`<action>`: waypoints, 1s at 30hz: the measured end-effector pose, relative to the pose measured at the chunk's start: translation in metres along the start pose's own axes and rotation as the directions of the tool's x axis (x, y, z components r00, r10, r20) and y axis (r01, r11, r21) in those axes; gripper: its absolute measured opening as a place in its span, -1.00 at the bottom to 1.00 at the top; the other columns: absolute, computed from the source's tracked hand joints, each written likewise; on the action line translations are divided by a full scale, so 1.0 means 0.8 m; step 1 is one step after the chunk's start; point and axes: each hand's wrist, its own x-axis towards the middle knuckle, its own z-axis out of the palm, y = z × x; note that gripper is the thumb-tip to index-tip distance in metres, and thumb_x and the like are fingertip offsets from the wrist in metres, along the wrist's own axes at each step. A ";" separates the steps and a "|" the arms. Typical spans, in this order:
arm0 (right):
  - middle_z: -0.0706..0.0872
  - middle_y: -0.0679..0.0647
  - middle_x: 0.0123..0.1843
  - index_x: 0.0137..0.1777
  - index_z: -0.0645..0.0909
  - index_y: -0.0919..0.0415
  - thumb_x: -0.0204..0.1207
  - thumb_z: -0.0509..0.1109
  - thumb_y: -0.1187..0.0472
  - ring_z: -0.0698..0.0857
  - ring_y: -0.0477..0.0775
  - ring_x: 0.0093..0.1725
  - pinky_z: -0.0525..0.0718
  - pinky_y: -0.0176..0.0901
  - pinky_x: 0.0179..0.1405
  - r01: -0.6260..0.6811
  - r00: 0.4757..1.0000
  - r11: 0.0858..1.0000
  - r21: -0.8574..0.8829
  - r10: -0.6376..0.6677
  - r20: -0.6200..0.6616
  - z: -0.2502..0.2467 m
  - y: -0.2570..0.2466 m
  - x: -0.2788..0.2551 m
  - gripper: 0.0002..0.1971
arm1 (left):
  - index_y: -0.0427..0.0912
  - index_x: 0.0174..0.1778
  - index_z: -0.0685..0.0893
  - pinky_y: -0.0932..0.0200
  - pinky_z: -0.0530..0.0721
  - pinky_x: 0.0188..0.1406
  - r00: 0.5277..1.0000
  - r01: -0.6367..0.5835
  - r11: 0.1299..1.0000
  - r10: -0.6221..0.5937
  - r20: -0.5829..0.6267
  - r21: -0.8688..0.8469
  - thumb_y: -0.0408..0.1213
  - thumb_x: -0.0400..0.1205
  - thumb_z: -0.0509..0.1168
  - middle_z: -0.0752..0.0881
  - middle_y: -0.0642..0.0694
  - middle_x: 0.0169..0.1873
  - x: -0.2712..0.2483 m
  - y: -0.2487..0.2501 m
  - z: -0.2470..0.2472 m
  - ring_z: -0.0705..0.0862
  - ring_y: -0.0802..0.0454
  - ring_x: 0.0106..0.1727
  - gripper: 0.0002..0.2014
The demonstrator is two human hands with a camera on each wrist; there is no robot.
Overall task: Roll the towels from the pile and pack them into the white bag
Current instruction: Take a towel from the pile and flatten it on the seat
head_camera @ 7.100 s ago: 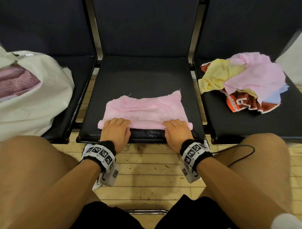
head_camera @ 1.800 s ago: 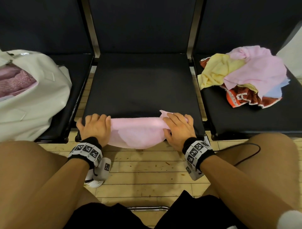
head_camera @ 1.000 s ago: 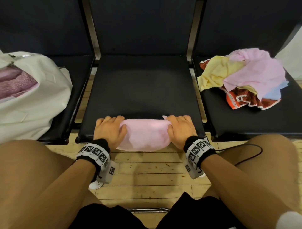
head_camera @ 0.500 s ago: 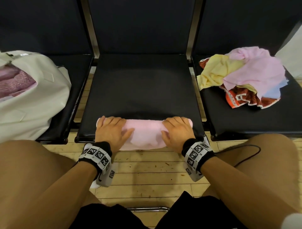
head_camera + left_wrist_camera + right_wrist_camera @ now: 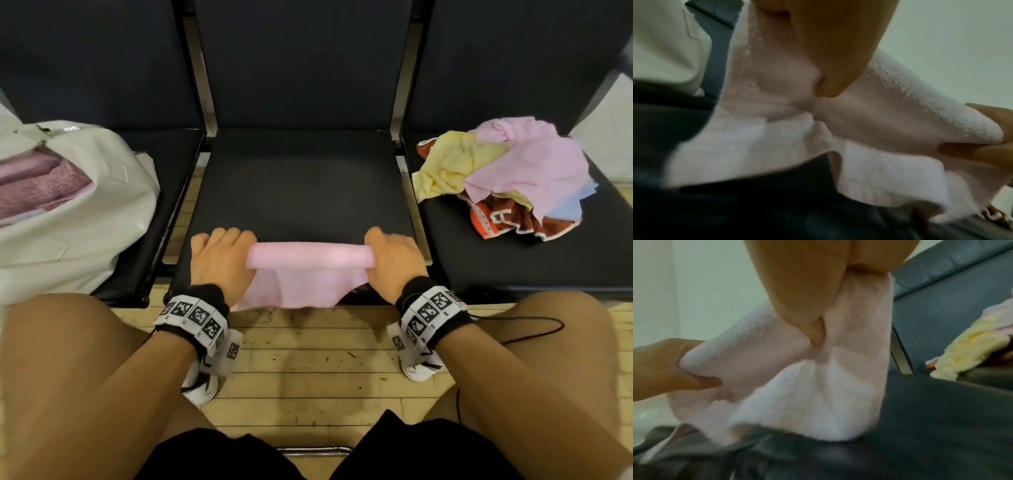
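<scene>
Black padded seats stand in a row over a wood-plank floor. The white bag lies on the left seat, pink towels showing in its open mouth. The pile of pink, yellow, blue and red-patterned towels sits on the right seat. A pink towel is partly rolled at the middle seat's front edge, its loose end hanging over. The left hand and right hand each grip one end of the roll, thumbs tucked underneath. No readable writing; the wristbands carry only black-and-white square markers
</scene>
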 end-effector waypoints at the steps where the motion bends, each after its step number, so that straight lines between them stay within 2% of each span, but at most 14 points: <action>1: 0.50 -0.01 -0.25 -0.07 0.42 0.11 0.31 0.40 0.36 0.64 0.24 -0.13 0.30 -0.08 -0.09 -0.002 0.995 1.000 0.020 0.004 -0.098 -0.008 0.001 0.005 -0.73 | -0.01 -0.07 0.62 -0.11 0.31 0.08 0.997 0.007 1.000 -0.008 -0.080 -0.014 -0.32 0.41 0.43 0.60 0.00 -0.20 0.005 -0.002 -0.009 0.57 -0.14 -0.06 -0.78; 5: 0.61 0.16 -0.07 0.12 0.55 0.21 0.18 0.53 0.30 0.59 0.28 -0.02 0.32 0.02 0.11 0.044 0.872 0.991 0.129 0.026 -0.489 -0.026 -0.002 0.013 -0.54 | -0.10 -0.01 0.66 -0.21 0.31 0.17 0.943 -0.010 0.992 -0.031 -0.332 -0.123 -0.39 0.35 0.42 0.63 -0.11 -0.11 0.022 -0.001 -0.040 0.51 -0.21 0.06 -0.70; 7: 0.60 0.18 -0.03 0.11 0.50 0.21 0.17 0.54 0.25 0.57 0.26 0.01 0.29 0.01 0.14 0.059 0.833 0.983 0.175 0.048 -0.551 -0.024 -0.004 0.010 -0.51 | -0.09 0.05 0.65 -0.23 0.31 0.20 0.921 -0.005 0.990 -0.052 -0.387 -0.144 -0.43 0.35 0.44 0.65 -0.11 -0.03 0.026 0.002 -0.047 0.49 -0.19 0.14 -0.64; 8: 0.60 0.18 -0.03 0.09 0.48 0.21 0.16 0.52 0.25 0.56 0.25 0.01 0.28 0.01 0.14 0.060 0.836 0.981 0.184 0.051 -0.547 -0.018 -0.004 0.009 -0.52 | -0.09 0.07 0.66 -0.22 0.31 0.21 0.915 -0.003 0.989 -0.058 -0.399 -0.151 -0.44 0.35 0.44 0.65 -0.11 -0.01 0.027 0.002 -0.046 0.49 -0.20 0.16 -0.62; 10: 0.60 0.15 -0.04 0.08 0.51 0.22 0.15 0.50 0.29 0.57 0.23 -0.02 0.26 0.01 0.13 0.050 0.881 0.988 0.144 0.024 -0.473 0.002 -0.002 0.006 -0.54 | -0.10 0.14 0.66 -0.23 0.31 0.23 0.937 0.008 0.989 -0.059 -0.344 -0.148 -0.43 0.37 0.39 0.67 -0.12 0.00 0.026 0.000 -0.035 0.54 -0.23 0.16 -0.60; 12: 0.59 0.09 -0.04 0.10 0.54 0.20 0.16 0.45 0.35 0.59 0.21 -0.02 0.27 0.03 0.13 0.026 0.955 0.999 0.047 -0.011 -0.297 0.029 0.005 0.001 -0.56 | -0.06 0.27 0.57 -0.23 0.30 0.26 0.993 0.038 0.996 -0.046 -0.111 -0.081 -0.39 0.41 0.32 0.70 -0.10 0.03 0.018 -0.003 -0.012 0.59 -0.21 0.15 -0.53; 14: 0.58 0.04 0.05 0.16 0.53 0.13 0.22 0.36 0.38 0.57 0.19 0.11 0.28 0.07 0.23 0.036 0.998 0.999 -0.015 -0.036 -0.061 0.050 0.010 -0.005 -0.54 | 0.04 0.36 0.43 -0.20 0.30 0.33 0.984 0.057 0.998 -0.057 0.171 0.007 -0.31 0.48 0.29 0.71 -0.03 0.08 0.001 -0.005 0.015 0.61 -0.15 0.19 -0.50; 16: 0.59 0.01 0.20 0.26 0.54 0.09 0.31 0.31 0.35 0.52 0.14 0.25 0.28 0.06 0.36 0.064 0.992 0.998 0.005 -0.064 0.105 0.058 0.013 -0.008 -0.53 | 0.05 0.36 0.37 -0.19 0.33 0.42 0.959 0.062 0.998 -0.066 0.277 0.022 -0.23 0.51 0.29 0.72 0.01 0.11 -0.011 -0.010 0.033 0.62 -0.11 0.22 -0.51; 18: 0.61 -0.01 0.25 0.30 0.57 0.09 0.40 0.30 0.28 0.52 0.10 0.28 0.26 0.01 0.41 0.081 0.986 0.996 0.037 -0.085 0.142 0.057 0.017 -0.008 -0.57 | 0.01 0.36 0.35 -0.25 0.24 0.57 0.951 0.083 0.997 -0.082 0.298 0.009 -0.19 0.49 0.29 0.71 0.00 0.10 -0.014 -0.013 0.035 0.62 -0.11 0.24 -0.50; 20: 0.66 -0.03 0.19 0.27 0.60 0.06 0.45 0.26 0.21 0.55 0.07 0.23 0.24 -0.03 0.41 0.103 0.984 0.994 0.035 -0.107 0.141 0.054 0.022 -0.007 -0.62 | 0.00 0.33 0.39 -0.38 0.05 0.64 0.945 0.100 0.994 -0.105 0.310 0.033 -0.13 0.48 0.26 0.69 0.00 0.14 -0.015 -0.018 0.032 0.59 -0.12 0.30 -0.53; 24: 0.68 -0.04 -0.04 0.23 0.59 0.04 0.45 0.11 0.09 0.59 0.07 0.05 0.34 -0.01 0.33 0.125 0.980 0.992 0.017 -0.127 0.154 0.049 0.024 -0.004 -0.61 | 0.06 0.41 0.48 -0.47 -0.17 0.60 0.952 0.087 0.994 -0.102 0.288 0.067 -0.04 0.44 0.30 0.46 -0.06 0.45 -0.025 -0.025 0.032 0.36 -0.15 0.52 -0.44; 26: 0.67 -0.05 -0.17 0.28 0.47 0.03 0.44 0.11 0.09 0.61 0.08 -0.11 0.41 -0.01 0.22 0.112 0.981 0.991 0.069 -0.121 0.153 0.046 0.021 0.000 -0.60 | 0.11 0.49 0.43 -0.37 -0.12 0.63 0.973 0.031 0.999 -0.032 0.227 0.008 -0.06 0.42 0.37 0.39 -0.06 0.51 -0.024 -0.018 0.030 0.30 -0.13 0.55 -0.35; 28: 0.61 -0.07 -0.23 0.25 0.32 0.01 0.47 0.19 0.09 0.57 0.05 -0.28 0.46 -0.03 0.04 0.078 0.981 0.984 0.159 -0.104 0.163 0.043 0.018 0.003 -0.66 | 0.14 0.51 0.43 -0.26 -0.04 0.63 0.977 -0.051 0.998 0.055 0.205 -0.023 -0.04 0.46 0.38 0.44 0.00 0.47 -0.022 -0.008 0.031 0.37 -0.07 0.51 -0.36; 30: 0.58 -0.04 -0.13 0.17 0.30 0.01 0.48 0.26 0.06 0.56 0.06 -0.24 0.49 -0.03 -0.02 0.074 0.985 0.981 0.181 -0.100 0.140 0.042 0.015 0.004 -0.70 | 0.13 0.48 0.47 -0.21 0.05 0.59 0.974 -0.086 0.995 0.094 0.205 -0.049 -0.02 0.54 0.36 0.53 0.04 0.37 -0.023 0.001 0.037 0.46 -0.06 0.43 -0.45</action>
